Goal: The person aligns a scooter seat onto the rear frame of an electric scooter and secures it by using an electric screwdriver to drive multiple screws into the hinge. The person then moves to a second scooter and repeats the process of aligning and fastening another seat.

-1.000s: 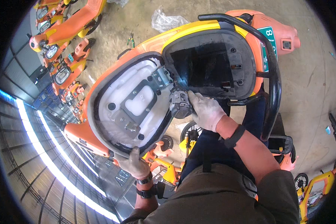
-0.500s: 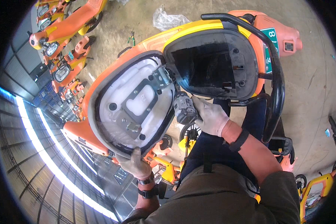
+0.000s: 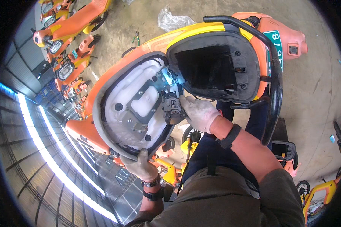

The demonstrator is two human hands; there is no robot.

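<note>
My right hand (image 3: 201, 114), in a pale glove, is closed round a grey and black cordless drill (image 3: 173, 112). The drill's front end is over the hinge (image 3: 169, 76) of the raised scooter seat (image 3: 113, 116), where its light shines bluish; the tip is hard to make out. The seat's white underside with a metal bracket faces up. My left hand (image 3: 142, 167), gloved too, grips the seat's lower rim, thumb on top. To the right of the hinge is the open black storage compartment (image 3: 250, 64) of the orange and yellow scooter (image 3: 157, 41).
A black rail (image 3: 279, 83) curves round the scooter's rear, close to my right forearm. Green-handled pliers (image 3: 136, 38) and a crumpled clear plastic sheet (image 3: 172, 20) lie on the concrete floor. Several more orange scooters (image 3: 70, 28) stand at the left, with others behind and below my arms.
My right hand has carried the drill left and inward, from the seat's edge onto the hinge area. The left hand keeps hold of the rim, shifted slightly in the picture.
</note>
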